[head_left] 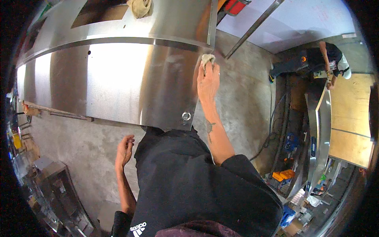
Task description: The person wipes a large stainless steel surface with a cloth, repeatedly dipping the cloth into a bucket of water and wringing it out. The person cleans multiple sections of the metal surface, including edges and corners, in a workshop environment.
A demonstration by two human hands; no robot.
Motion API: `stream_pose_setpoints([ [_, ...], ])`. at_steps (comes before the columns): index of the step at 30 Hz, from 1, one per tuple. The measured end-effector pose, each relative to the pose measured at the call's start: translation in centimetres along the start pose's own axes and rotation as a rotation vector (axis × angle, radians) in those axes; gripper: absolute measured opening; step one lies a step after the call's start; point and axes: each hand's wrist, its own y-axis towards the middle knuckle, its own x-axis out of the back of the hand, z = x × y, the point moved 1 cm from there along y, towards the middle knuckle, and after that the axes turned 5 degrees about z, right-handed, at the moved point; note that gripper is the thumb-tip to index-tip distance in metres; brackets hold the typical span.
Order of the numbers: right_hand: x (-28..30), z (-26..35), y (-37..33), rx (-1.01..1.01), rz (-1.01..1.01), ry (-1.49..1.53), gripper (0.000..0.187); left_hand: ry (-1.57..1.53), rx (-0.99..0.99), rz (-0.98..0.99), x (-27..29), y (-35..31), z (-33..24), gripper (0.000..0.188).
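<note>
My right hand reaches forward and grips a pale, crumpled rag. The rag rests at the right edge of a large brushed steel cabinet, by the corner where its front panel meets the upper section. Away from the steel, my left hand hangs over the floor beside my body, fingers loosely curled with nothing seen in them. A round metal fitting sits near the panel's lower right corner. Another beige cloth lies on the upper section, beside a rectangular opening.
Concrete floor surrounds me. At the right, a co-worker bends over a long metal piece by a wooden board. A dark cable crosses the floor. Metal boxes stand at the lower left; orange cases lie lower right.
</note>
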Motion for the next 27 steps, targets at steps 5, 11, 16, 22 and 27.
stream_pose_setpoints([
  [5,-1.6,-0.5,0.8,-0.004,-0.062,-0.04,0.028,0.134,0.129,0.046,1.8,-1.8,7.9,0.035],
  [11,-2.2,0.6,0.8,-0.03,-0.153,-0.063,0.027,0.146,0.179,0.078,3.3,-2.7,10.3,0.036],
  [16,-1.7,-1.9,2.2,-0.12,0.075,0.188,0.026,0.13,0.056,0.133,4.1,2.1,10.4,0.036],
  [22,3.0,-4.7,0.6,-0.536,-0.048,1.041,0.03,0.12,0.076,0.148,3.3,5.2,10.6,0.036],
  [27,3.6,-3.1,0.1,-0.479,0.043,0.83,0.031,0.071,0.196,0.195,1.2,3.6,11.8,0.035],
])
